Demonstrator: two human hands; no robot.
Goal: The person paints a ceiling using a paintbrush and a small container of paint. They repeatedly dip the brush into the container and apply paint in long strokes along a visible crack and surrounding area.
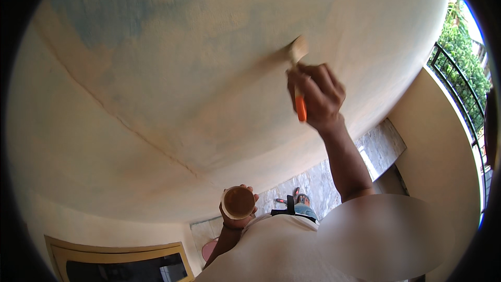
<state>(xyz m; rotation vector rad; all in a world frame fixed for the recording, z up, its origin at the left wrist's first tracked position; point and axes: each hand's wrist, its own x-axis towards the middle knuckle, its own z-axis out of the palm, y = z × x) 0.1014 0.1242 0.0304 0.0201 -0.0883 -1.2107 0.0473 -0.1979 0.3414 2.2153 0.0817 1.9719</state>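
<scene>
My right hand [319, 93] is raised and closed around a paintbrush with an orange handle end [300, 108]. The bristles [298, 48] point up at the wall [219, 62]; whether they touch it I cannot tell. Lower down, near my waist, my left hand [237, 222] is wrapped round a round, pale-rimmed cup [238, 202] with brown inside. The wall is cream and patchy, with bluish areas at the upper left. A long thin crack [117, 117] runs slantwise down its left part.
A yellow-framed dark window [125, 266] is at the lower left. Grey marble-look floor [318, 177] shows below, with my sandalled feet [298, 196]. At the right a low wall [443, 120] carries a black railing [462, 81], with trees beyond. A pink round object [209, 249] is partly hidden by my left arm.
</scene>
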